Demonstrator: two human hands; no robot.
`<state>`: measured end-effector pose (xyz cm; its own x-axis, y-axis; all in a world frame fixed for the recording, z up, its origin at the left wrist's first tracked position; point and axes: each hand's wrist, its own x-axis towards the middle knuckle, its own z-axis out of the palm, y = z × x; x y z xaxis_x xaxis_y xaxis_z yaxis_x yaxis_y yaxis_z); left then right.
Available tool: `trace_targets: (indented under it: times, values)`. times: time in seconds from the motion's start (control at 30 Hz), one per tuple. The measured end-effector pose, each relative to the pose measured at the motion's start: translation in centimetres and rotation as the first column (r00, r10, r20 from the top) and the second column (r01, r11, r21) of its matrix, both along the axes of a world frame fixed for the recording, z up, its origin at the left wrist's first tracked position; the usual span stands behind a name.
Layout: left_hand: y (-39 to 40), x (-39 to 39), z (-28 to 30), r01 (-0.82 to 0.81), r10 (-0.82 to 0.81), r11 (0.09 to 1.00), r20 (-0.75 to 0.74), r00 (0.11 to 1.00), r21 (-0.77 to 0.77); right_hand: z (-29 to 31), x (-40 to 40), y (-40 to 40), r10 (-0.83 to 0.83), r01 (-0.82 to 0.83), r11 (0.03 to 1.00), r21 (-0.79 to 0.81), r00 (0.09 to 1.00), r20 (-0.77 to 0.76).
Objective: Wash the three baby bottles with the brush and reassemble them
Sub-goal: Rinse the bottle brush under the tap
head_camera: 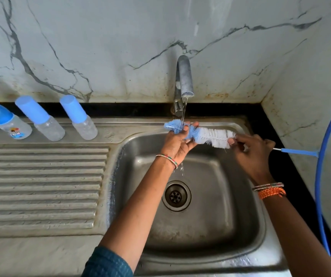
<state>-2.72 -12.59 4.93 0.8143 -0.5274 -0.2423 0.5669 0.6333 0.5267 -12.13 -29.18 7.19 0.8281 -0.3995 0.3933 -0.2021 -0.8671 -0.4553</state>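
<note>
My left hand [177, 141] has its grip wrapped around the blue end of the brush [206, 135], right under the tap's [183, 80] running water. My right hand [253, 151] pinches the wire just behind the white bristles, so I can't make out that stretch of the stem; the blue handle sticks out past it over the counter [292, 140]. Both work above the sink [246, 226] basin, which holds only the drain and dripping water. The three baby bottles [49, 118], capped in blue and apparently empty, stand in a row on the drainboard, well apart from the brush.
</note>
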Motion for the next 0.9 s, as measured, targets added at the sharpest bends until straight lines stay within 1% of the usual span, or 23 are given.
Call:
trace_targets:
  times: [0.13, 0.2, 0.3, 0.37, 0.43, 0.5, 0.57, 0.63, 0.7, 0.9]
  values:
    - [-0.7, -0.3, 0.7, -0.049, 0.045, 0.993, 0.039, 0.998, 0.110, 0.4, -0.7, 0.4, -0.031, 0.035, 0.990, 0.135, 0.999, -0.031]
    - [0.0, -0.4, 0.7, -0.111, 0.106, 0.984, 0.046, 0.993, 0.142, -0.4, 0.0, 0.9, 0.004, 0.003, 0.991, 0.135, 0.999, -0.049]
    - [2.3, 0.2, 0.5, -0.211, 0.209, 0.968, 0.028, 0.977, 0.137, -1.6, 1.5, 2.5, 0.065, -0.060, 0.993, 0.104, 0.997, -0.047]
    - [3.3, 0.6, 0.2, -0.245, 0.246, 0.961, 0.008, 0.969, 0.131, -1.8, 2.2, 3.5, 0.102, -0.099, 0.992, 0.073, 0.994, -0.037]
    - [3.2, 0.6, 0.1, -0.240, 0.242, 0.967, -0.020, 0.970, 0.088, -1.6, 2.5, 3.3, 0.093, -0.091, 0.995, 0.049, 0.995, -0.033]
    - [2.0, 0.3, 0.1, -0.193, 0.195, 0.980, -0.044, 0.980, 0.048, -1.3, 2.3, 2.1, 0.048, -0.047, 0.998, 0.036, 0.999, -0.020]
    - [0.5, -0.3, 0.1, -0.127, 0.131, 0.989, -0.055, 0.990, 0.070, -0.9, 1.7, 0.8, 0.011, -0.010, 0.999, 0.052, 1.000, -0.013]
    - [-0.4, -0.7, -0.1, -0.099, 0.106, 0.991, -0.069, 0.992, 0.094, -0.9, 1.4, 0.3, -0.013, 0.015, 0.998, 0.063, 1.000, -0.021]
    - [-0.4, -0.8, -0.3, -0.109, 0.118, 0.990, -0.100, 0.988, 0.095, -1.1, 1.7, 0.8, -0.025, 0.027, 0.998, 0.049, 0.999, -0.040]
    - [1.1, -0.7, -0.9, -0.187, 0.195, 0.980, -0.173, 0.965, 0.060, -1.5, 3.2, 3.6, 0.071, -0.070, 0.997, 0.010, 0.992, -0.102]
